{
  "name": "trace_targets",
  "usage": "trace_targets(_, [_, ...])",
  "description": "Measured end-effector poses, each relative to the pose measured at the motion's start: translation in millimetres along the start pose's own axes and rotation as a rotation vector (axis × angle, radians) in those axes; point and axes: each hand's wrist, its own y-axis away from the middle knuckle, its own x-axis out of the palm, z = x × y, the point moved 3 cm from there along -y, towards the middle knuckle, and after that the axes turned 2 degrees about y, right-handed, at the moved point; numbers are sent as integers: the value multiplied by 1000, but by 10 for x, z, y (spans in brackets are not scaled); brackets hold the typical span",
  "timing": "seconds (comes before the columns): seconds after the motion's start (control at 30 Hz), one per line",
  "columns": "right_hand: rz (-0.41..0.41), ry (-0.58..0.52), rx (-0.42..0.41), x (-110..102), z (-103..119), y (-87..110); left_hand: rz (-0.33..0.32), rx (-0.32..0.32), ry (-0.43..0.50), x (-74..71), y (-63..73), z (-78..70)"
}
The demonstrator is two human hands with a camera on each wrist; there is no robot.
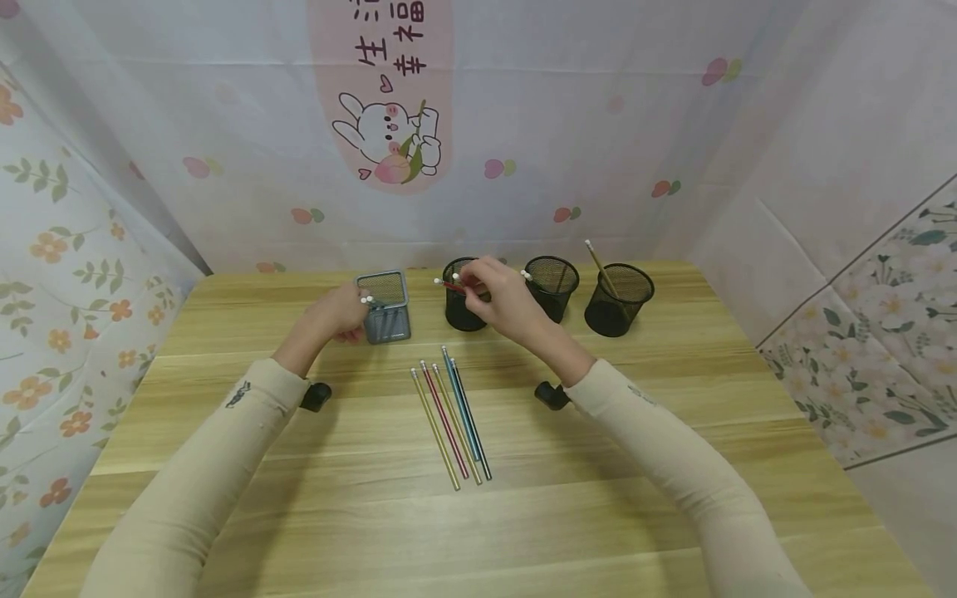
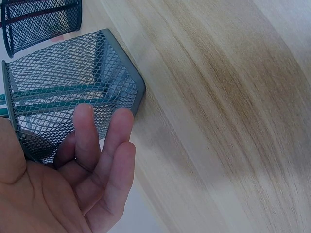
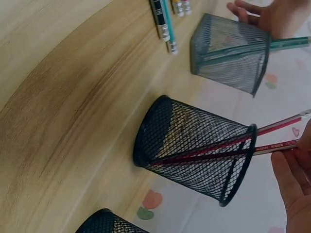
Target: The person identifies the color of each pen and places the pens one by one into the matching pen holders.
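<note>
At the left, my left hand (image 1: 335, 314) is beside a square grey mesh pen holder (image 1: 389, 330), its fingers loosely bent along the holder's side in the left wrist view. Green pencils (image 2: 58, 91) lean inside this holder, their white eraser ends close to the hand. My right hand (image 1: 499, 297) pinches a red pencil (image 3: 273, 147) near its top between thumb and finger. That pencil's lower part slants inside a round black mesh pen holder (image 3: 194, 141). A second red pencil (image 3: 279, 124) leans in the same holder.
To the right stand two more round black mesh holders: one (image 1: 552, 282) partly behind the right hand, another (image 1: 619, 303) with a gold pencil (image 1: 602, 270). Several loose pencils (image 1: 453, 423) in gold, red, blue and black lie mid-table. A printed curtain (image 1: 523, 108) hangs behind.
</note>
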Motion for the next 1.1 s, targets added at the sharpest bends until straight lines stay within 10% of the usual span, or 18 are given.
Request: trace_targets(1.1, [145,60,109,99,-150,33,4,1,-1,-1,-20,7])
